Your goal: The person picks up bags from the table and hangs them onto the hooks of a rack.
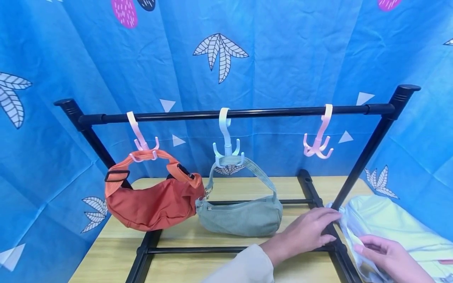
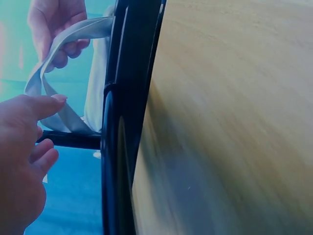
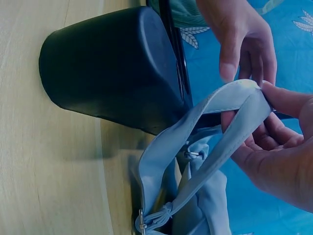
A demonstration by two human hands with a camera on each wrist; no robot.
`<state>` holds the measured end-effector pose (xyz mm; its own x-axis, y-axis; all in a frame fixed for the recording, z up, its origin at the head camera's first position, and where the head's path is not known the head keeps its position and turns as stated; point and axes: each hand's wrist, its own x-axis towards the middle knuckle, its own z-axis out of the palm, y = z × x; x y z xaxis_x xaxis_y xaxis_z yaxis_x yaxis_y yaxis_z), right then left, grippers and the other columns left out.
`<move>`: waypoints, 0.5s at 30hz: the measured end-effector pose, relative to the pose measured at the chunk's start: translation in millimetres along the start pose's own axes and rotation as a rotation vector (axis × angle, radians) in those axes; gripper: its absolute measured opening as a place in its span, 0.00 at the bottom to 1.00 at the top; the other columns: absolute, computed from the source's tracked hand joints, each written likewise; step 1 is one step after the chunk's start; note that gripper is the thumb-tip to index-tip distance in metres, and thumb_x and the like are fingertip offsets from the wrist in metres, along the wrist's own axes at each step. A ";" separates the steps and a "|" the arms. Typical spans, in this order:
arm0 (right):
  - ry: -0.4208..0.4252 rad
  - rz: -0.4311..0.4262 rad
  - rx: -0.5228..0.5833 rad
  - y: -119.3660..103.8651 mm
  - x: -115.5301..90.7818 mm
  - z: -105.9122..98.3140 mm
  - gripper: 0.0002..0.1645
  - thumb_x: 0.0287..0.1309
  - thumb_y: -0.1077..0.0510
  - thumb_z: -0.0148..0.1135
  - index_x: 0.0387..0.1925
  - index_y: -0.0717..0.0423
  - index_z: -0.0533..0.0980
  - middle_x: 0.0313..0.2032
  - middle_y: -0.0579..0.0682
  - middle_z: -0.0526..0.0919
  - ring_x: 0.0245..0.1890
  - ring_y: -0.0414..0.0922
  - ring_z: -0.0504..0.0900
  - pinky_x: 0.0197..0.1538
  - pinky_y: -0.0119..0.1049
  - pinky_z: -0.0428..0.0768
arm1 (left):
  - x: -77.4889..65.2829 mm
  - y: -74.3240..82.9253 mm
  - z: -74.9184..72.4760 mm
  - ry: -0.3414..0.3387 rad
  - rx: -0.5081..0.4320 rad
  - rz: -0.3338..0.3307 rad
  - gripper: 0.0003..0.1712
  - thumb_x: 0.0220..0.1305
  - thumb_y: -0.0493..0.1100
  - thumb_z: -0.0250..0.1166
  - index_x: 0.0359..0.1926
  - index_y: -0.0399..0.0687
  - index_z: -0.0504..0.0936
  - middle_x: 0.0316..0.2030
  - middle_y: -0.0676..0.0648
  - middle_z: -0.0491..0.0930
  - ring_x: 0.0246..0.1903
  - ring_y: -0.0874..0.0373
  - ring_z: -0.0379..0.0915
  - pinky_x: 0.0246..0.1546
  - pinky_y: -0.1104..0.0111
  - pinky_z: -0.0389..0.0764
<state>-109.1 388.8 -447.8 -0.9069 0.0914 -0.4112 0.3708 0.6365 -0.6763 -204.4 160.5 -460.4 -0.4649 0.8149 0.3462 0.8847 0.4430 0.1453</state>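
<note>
A pale bag [image 1: 393, 228] lies at the right end of the table, beside the rack. My right hand [image 1: 389, 255] pinches its strap [image 3: 171, 152] between thumb and fingers; in the right wrist view the strap forms a loop with a small metal buckle low on it. The left hand [image 1: 306, 232] reaches over the rack's right foot, fingers loosely extended. Its thumb [image 2: 46, 105] overlaps the strap in the left wrist view, but whether it touches cannot be told. Most of the bag's body is outside both wrist views.
A black rack's bar [image 1: 269, 113] carries a pink hook [image 1: 139, 137], a light blue hook [image 1: 226, 137] and another pink hook [image 1: 318, 137]. A red bag [image 1: 152, 204] and a green bag [image 1: 244, 216] hang from the first two. A black tapered object [image 3: 112, 73] shows beside the strap.
</note>
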 end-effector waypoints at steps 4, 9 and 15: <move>0.000 -0.019 0.016 2.1 0.0 1.9 0.35 0.74 0.42 0.59 0.62 0.70 0.75 0.51 0.54 0.89 0.41 0.30 0.80 0.42 0.29 0.79 | 3.4 0.8 4.9 0.030 0.045 0.031 0.32 0.72 0.58 0.66 0.74 0.64 0.71 0.72 0.62 0.72 0.73 0.70 0.65 0.73 0.81 0.61; -0.021 -0.025 0.036 -0.3 -2.9 3.2 0.37 0.73 0.44 0.60 0.63 0.75 0.72 0.52 0.58 0.88 0.42 0.31 0.81 0.42 0.29 0.81 | 6.6 0.1 10.5 0.132 0.052 0.095 0.27 0.70 0.56 0.68 0.68 0.61 0.79 0.68 0.60 0.78 0.69 0.71 0.70 0.73 0.83 0.59; -0.070 -0.088 0.033 -3.7 -8.7 3.5 0.33 0.76 0.47 0.58 0.61 0.76 0.73 0.49 0.53 0.89 0.39 0.29 0.78 0.41 0.29 0.80 | 8.0 0.2 16.1 0.273 0.016 0.185 0.22 0.68 0.51 0.70 0.62 0.57 0.84 0.63 0.57 0.83 0.66 0.70 0.75 0.73 0.83 0.56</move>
<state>-101.9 382.9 -443.9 -0.9206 -0.0184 -0.3900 0.2973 0.6143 -0.7309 -208.6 173.1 -472.5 -0.2682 0.7524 0.6016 0.9515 0.3047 0.0432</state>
